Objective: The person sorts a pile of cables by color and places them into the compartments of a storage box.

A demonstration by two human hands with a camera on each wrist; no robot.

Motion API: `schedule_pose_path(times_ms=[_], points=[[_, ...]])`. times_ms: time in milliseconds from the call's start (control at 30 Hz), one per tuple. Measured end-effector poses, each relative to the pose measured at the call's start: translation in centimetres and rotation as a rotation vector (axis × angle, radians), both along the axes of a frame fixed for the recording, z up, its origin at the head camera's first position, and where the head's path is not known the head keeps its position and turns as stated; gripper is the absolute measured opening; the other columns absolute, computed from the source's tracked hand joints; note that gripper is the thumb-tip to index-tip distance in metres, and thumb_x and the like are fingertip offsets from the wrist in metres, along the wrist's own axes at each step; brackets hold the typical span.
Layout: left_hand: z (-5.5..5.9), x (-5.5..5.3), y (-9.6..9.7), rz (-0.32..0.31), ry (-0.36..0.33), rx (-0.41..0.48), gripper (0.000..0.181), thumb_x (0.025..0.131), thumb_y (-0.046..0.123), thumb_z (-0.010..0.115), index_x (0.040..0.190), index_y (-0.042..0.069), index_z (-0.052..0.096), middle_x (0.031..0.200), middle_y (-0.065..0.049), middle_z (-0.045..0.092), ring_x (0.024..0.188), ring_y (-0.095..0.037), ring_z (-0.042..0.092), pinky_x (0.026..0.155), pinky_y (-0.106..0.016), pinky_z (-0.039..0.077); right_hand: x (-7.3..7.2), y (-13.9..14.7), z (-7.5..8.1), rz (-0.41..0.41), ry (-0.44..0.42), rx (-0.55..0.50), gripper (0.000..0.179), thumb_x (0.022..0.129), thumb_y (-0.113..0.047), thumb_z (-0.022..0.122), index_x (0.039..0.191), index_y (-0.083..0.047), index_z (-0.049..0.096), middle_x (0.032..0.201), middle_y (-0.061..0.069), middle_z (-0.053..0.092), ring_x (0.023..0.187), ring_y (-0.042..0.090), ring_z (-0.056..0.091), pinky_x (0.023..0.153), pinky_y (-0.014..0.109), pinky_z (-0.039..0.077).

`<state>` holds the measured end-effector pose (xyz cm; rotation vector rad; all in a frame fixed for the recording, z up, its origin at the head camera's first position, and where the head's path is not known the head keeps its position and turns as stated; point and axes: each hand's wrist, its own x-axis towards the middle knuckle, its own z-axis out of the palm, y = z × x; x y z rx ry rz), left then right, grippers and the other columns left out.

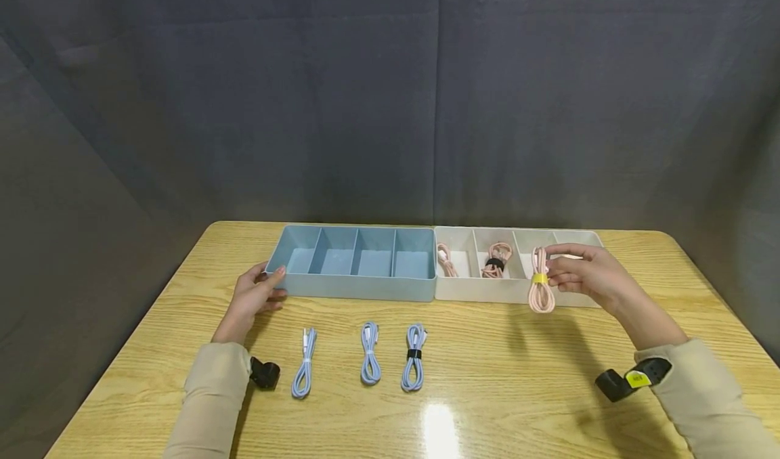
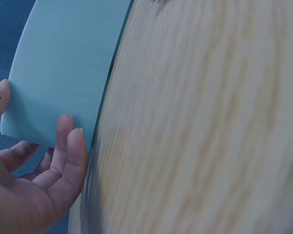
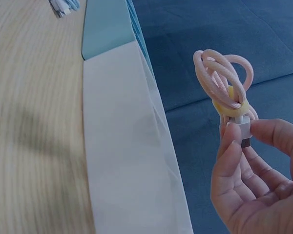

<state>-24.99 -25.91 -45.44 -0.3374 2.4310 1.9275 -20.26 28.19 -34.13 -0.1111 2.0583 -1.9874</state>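
My right hand (image 1: 588,273) pinches a coiled pink USB cable (image 1: 540,286) bound with a yellow tie. In the right wrist view, thumb and fingers hold its white plug (image 3: 243,127). The coil hangs in front of the third compartment of the white divided box (image 1: 481,290). My left hand (image 1: 251,300) holds the near left corner of the blue divided box (image 1: 359,286), thumb on the rim and fingers against the side. Two coiled pink cables lie in the white box: one (image 1: 447,261) in the leftmost compartment, another with a black tie (image 1: 495,263) in the second.
Three coiled blue cables lie on the wooden table (image 1: 487,391) before the boxes: a left one (image 1: 303,364), a middle one (image 1: 370,354) and a right one with a black tie (image 1: 414,357). The boxes stand end to end. Behind them hangs a dark curtain (image 1: 341,107).
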Motion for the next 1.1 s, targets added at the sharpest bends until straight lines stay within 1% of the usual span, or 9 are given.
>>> schedule_pose_path(times_ms=[67, 200, 333, 533, 633, 867, 1000, 1033, 1100], points=[[-0.4, -0.4, -0.2, 0.002, -0.001, -0.006, 0.083, 0.081, 0.051, 0.060, 0.141, 0.004, 0.029, 0.119, -0.020, 0.042, 0.068, -0.007, 0.059, 0.060, -0.026, 0.054, -0.2, 0.2, 0.2, 0.002, 0.007, -0.010, 0.024, 0.091, -0.002, 0.053, 0.088, -0.022, 0.066, 0.074, 0.001, 0.065, 0.065, 0.011, 0.063, 0.058, 0.022, 0.053], [-0.7, -0.7, -0.4, 0.007, -0.007, -0.004, 0.082, 0.081, 0.052, 0.061, 0.141, 0.005, 0.029, 0.119, -0.020, 0.042, 0.069, -0.008, 0.059, 0.060, -0.026, 0.054, -0.6, 0.6, 0.6, -0.002, 0.025, -0.020, 0.025, 0.091, -0.001, 0.053, 0.089, -0.022, 0.066, 0.074, 0.001, 0.066, 0.065, 0.011, 0.063, 0.058, 0.022, 0.053], [-0.6, -0.6, -0.3, 0.001, -0.013, 0.015, 0.081, 0.081, 0.050, 0.061, 0.141, 0.005, 0.029, 0.118, -0.019, 0.041, 0.068, -0.008, 0.059, 0.059, -0.024, 0.053, -0.8, 1.0, 1.0, -0.017, 0.022, -0.019, 0.023, 0.091, -0.003, 0.053, 0.089, -0.022, 0.065, 0.075, 0.001, 0.065, 0.066, 0.011, 0.063, 0.058, 0.022, 0.053], [-0.4, -0.5, -0.3, 0.007, -0.019, 0.035, 0.081, 0.080, 0.049, 0.063, 0.141, 0.006, 0.030, 0.117, -0.018, 0.042, 0.067, -0.008, 0.059, 0.058, -0.024, 0.053, -1.4, 1.3, 1.0, -0.008, 0.018, -0.089, 0.024, 0.092, -0.002, 0.051, 0.089, -0.020, 0.067, 0.076, 0.002, 0.066, 0.066, 0.012, 0.064, 0.059, 0.022, 0.053], [-0.4, -0.5, -0.3, 0.011, -0.020, 0.030, 0.081, 0.080, 0.049, 0.063, 0.141, 0.006, 0.030, 0.118, -0.019, 0.043, 0.067, -0.008, 0.059, 0.058, -0.025, 0.053, -1.8, 1.5, 1.0, -0.017, 0.005, -0.112, 0.023, 0.093, -0.004, 0.051, 0.088, -0.020, 0.067, 0.077, 0.002, 0.066, 0.066, 0.013, 0.064, 0.060, 0.023, 0.053], [-0.2, -0.4, -0.3, 0.004, -0.012, 0.017, 0.078, 0.084, 0.046, 0.061, 0.141, 0.005, 0.029, 0.117, -0.020, 0.043, 0.067, -0.007, 0.059, 0.058, -0.024, 0.053, -2.8, 2.2, 1.4, -0.073, -0.046, -0.127, 0.021, 0.092, -0.007, 0.054, 0.085, -0.020, 0.068, 0.077, 0.001, 0.066, 0.067, 0.013, 0.065, 0.060, 0.023, 0.054], [-0.2, -0.3, -0.2, 0.005, -0.007, 0.017, 0.077, 0.084, 0.046, 0.061, 0.141, 0.004, 0.030, 0.117, -0.021, 0.044, 0.067, -0.007, 0.059, 0.057, -0.025, 0.054, -3.3, 2.3, 1.4, -0.097, -0.066, -0.117, 0.019, 0.091, -0.009, 0.056, 0.083, -0.021, 0.069, 0.076, 0.001, 0.066, 0.067, 0.013, 0.065, 0.060, 0.023, 0.054], [-0.4, -0.4, -0.3, 0.015, -0.010, 0.016, 0.077, 0.083, 0.047, 0.061, 0.140, 0.006, 0.031, 0.117, -0.019, 0.044, 0.066, -0.007, 0.059, 0.057, -0.024, 0.053, -3.5, 2.4, 1.4, -0.101, -0.071, -0.112, 0.019, 0.091, -0.009, 0.057, 0.082, -0.021, 0.069, 0.076, 0.001, 0.066, 0.067, 0.013, 0.065, 0.060, 0.023, 0.054], [-0.5, -0.5, -0.3, 0.013, -0.009, 0.014, 0.078, 0.082, 0.048, 0.062, 0.140, 0.006, 0.031, 0.118, -0.020, 0.044, 0.067, -0.007, 0.059, 0.058, -0.025, 0.053, -3.8, 2.6, 1.4, -0.106, -0.076, -0.091, 0.020, 0.091, -0.010, 0.057, 0.081, -0.021, 0.069, 0.075, 0.000, 0.066, 0.067, 0.012, 0.065, 0.060, 0.023, 0.054]])
